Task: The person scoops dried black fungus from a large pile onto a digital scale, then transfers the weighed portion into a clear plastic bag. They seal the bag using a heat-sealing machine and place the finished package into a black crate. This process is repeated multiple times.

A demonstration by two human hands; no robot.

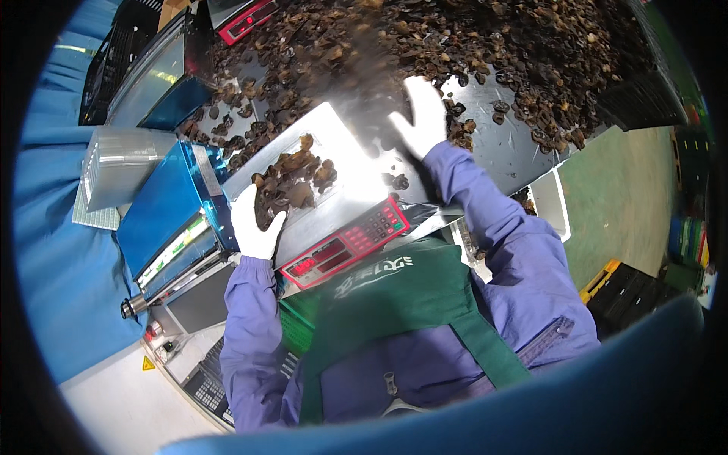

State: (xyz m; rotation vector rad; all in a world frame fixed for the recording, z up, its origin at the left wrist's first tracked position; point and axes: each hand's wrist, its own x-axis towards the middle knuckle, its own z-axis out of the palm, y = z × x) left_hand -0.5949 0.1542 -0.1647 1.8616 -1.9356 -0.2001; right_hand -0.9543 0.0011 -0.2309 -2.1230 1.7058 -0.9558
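A scale's metal pan (355,187) lies before me, with a red control panel (344,242) with lit digits along its near edge. On the pan sits a small heap of brown dried mushroom-like pieces (298,179), seemingly in a clear tray whose edges are hard to make out. My white-gloved left hand (255,224) is at the heap's left end, thumb and fingers apart around its corner; whether it grips the tray is unclear. Beyond the pan's right side, my white-gloved right hand (424,119) hovers over the metal table (495,139), fingers spread, holding nothing. A dark blur lies left of it.
A large spread of brown pieces (472,40) covers the table's far side. To the left stand a blue machine box (162,199) and stacked clear plastic trays (128,165). Another red scale panel (247,23) is at the back. A white bin (554,205) sits below, right.
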